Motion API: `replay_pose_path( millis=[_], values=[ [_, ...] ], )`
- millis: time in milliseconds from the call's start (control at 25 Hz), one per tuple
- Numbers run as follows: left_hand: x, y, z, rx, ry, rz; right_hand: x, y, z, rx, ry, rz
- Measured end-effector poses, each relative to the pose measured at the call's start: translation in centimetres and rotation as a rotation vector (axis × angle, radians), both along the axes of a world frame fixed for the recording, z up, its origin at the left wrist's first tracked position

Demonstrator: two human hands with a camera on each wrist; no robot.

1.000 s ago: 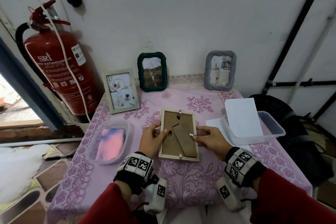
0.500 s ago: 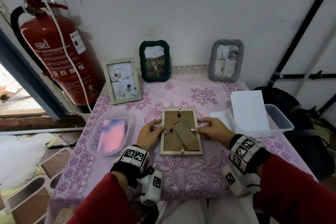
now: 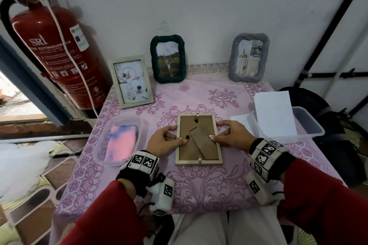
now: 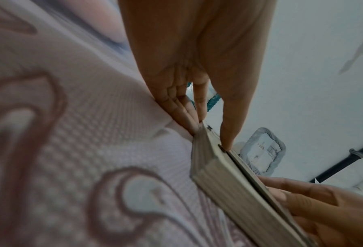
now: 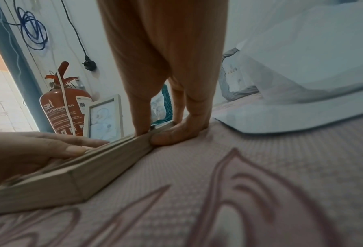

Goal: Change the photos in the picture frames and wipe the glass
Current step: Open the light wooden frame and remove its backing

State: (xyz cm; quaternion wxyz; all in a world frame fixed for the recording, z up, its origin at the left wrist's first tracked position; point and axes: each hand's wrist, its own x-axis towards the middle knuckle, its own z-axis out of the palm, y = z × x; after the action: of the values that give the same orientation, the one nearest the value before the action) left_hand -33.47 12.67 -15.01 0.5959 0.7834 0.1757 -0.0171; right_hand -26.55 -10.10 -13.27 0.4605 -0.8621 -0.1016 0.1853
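A pale wooden picture frame [image 3: 191,153] lies face down on the pink tablecloth [image 3: 199,185], its brown backing and folded stand facing up. My left hand [image 3: 173,135] pinches the frame's left side, thumb on the backing beside a small metal tab and fingers against the outer edge [image 4: 218,175]. My right hand [image 3: 223,132] pinches the right side the same way, its thumb at the white tab. In the right wrist view the right fingers [image 5: 176,137] curl against the frame's edge [image 5: 104,167]. The glass and photo are hidden underneath.
Three frames stand at the back: a pale wooden one [image 3: 130,81], a green one [image 3: 168,58] and a grey one [image 3: 249,59]. A clear tub [image 3: 143,125] on the left holds a pink-blue cloth [image 3: 121,139]. On the right, white photo paper [image 3: 274,113] leans in another tub [image 3: 310,127]. A fire extinguisher [image 3: 59,55] stands left.
The frame now lies squarer to me than a second ago. My left thumb has slid from the middle of the backing toward the left edge tab. Both hands stay at the frame's sides.
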Motion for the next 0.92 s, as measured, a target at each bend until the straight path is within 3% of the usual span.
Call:
replay_pose_path(
  millis=[280,920],
  values=[
    [0.3,0.1,-0.1,0.155,-0.009,-0.001,-0.3,0.4,0.2,-0.046,-0.056,0.009],
    [1.0,0.2,0.8,0.276,0.005,-0.053,-0.5,0.9,0.4,-0.168,-0.147,0.035]
  ],
)
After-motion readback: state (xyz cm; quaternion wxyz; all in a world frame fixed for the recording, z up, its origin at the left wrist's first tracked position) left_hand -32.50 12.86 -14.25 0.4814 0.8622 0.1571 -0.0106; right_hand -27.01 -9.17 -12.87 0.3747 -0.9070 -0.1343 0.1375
